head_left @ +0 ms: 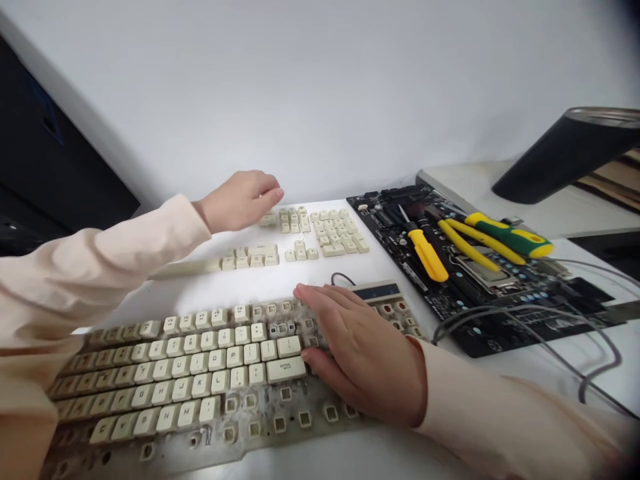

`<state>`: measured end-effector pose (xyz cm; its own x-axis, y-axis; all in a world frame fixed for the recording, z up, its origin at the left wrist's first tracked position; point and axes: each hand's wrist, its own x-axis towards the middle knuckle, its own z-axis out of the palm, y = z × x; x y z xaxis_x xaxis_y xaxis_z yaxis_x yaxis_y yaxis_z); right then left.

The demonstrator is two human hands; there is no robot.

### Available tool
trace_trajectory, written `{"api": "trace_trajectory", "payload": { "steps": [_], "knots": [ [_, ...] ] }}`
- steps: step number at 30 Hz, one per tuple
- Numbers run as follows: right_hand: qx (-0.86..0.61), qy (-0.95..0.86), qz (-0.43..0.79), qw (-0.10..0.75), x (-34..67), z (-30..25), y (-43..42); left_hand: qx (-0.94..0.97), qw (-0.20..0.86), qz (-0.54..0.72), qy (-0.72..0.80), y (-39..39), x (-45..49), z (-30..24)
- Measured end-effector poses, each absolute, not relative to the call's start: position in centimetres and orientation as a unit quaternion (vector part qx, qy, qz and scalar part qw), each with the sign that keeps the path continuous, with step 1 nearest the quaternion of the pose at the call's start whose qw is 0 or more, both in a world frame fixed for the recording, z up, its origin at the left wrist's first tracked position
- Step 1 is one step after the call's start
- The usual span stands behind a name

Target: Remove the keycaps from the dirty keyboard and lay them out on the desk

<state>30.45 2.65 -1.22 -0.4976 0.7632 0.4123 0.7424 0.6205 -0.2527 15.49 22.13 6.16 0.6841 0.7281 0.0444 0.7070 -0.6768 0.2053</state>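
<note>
A cream keyboard (280, 427) lies in front of me. Keycaps still cover its left and middle, while bare key sockets show along the bottom and right side. My right hand (360, 353) rests over the keyboard's right part, fingers stretched out and thumb beside the Enter key (286, 369). Farther back, my left hand (240, 201) hovers with curled fingers by the loose keycaps (295, 219) at the wall. Whatever its fingertips may hold is hidden. More removed keycaps (256, 253) lie in a row nearer me, left of a small arrow-key group (300, 251).
On the right lies a black motherboard (440, 300), bearing a yellow-handled screwdriver (427, 253) and yellow-green pliers (500, 240). Grey cables (525, 310) loop across it. A dark tumbler (565, 157) stands behind on a raised surface. A black case (55, 147) is at left.
</note>
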Motion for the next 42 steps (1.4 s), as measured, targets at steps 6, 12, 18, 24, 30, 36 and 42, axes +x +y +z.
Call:
{"api": "trace_trajectory", "payload": {
  "steps": [6, 12, 18, 24, 30, 36, 42],
  "knots": [
    [-0.421, -0.856, 0.025, 0.299, 30.8, -1.7, 2.8, 0.964, 0.14, 0.086, 0.21, 11.7, 13.1, 6.4],
    [-0.407, -0.858, 0.003, 0.313, 31.0, -2.1, 3.0, 0.979, 0.128, 0.048, 0.154, 8.5, 12.4, 3.4],
    [-0.412, -0.857, -0.006, 0.309, 30.7, -2.1, 3.1, 0.986, 0.118, 0.034, 0.109, 9.6, 12.8, 2.7],
    [-0.41, -0.855, 0.019, 0.317, 30.8, -2.4, 3.0, 0.99, 0.097, 0.017, 0.104, 9.6, 14.0, 2.6],
    [-0.402, -0.86, 0.009, 0.313, 30.7, -2.4, 3.1, 0.984, 0.131, 0.019, 0.118, 9.6, 14.0, 2.1],
    [-0.408, -0.864, 0.01, 0.295, 30.6, -2.2, 3.0, 0.983, 0.148, 0.011, 0.106, 9.9, 13.8, 1.9],
    [-0.415, -0.867, -0.004, 0.275, 30.5, -2.2, 3.0, 0.984, 0.141, -0.003, 0.111, 10.0, 13.8, 1.8]
  ]
}}
